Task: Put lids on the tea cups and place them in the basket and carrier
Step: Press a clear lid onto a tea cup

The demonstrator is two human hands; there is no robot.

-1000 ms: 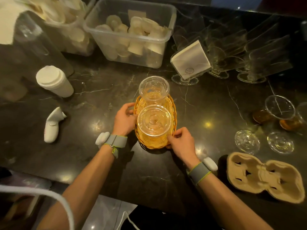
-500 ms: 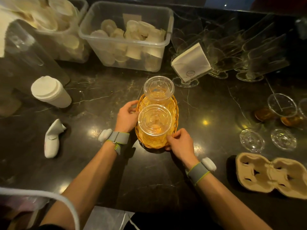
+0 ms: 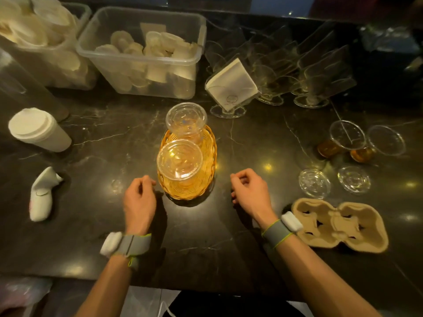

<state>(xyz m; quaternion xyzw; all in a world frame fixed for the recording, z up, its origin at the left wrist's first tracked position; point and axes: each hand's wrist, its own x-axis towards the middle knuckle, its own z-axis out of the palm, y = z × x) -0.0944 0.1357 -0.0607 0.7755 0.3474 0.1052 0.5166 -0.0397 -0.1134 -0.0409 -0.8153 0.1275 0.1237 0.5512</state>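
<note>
An orange woven basket [image 3: 209, 154] stands mid-counter with two lidded clear tea cups in it, one near [image 3: 179, 160] and one far [image 3: 186, 118]. My left hand [image 3: 138, 197] hovers just left of the basket, fingers curled, holding nothing. My right hand [image 3: 249, 189] is a short way right of it, fingers also curled and empty. Two uncovered tea cups [image 3: 346, 137] [image 3: 384, 140] stand at the right, with two loose clear lids [image 3: 314, 183] [image 3: 353, 182] in front of them. A cardboard cup carrier [image 3: 338, 225] lies empty beside my right wrist.
A white lidded paper cup [image 3: 39, 130] and a white handheld device [image 3: 42, 195] sit at the left. Clear bins [image 3: 142, 53] of paper cups line the back. A napkin holder [image 3: 231, 88] and several acrylic stands [image 3: 315, 72] stand behind right.
Both hands have let go of the basket's sides and drawn back toward me, the right one moving further right. The basket with its two cups stays in place.
</note>
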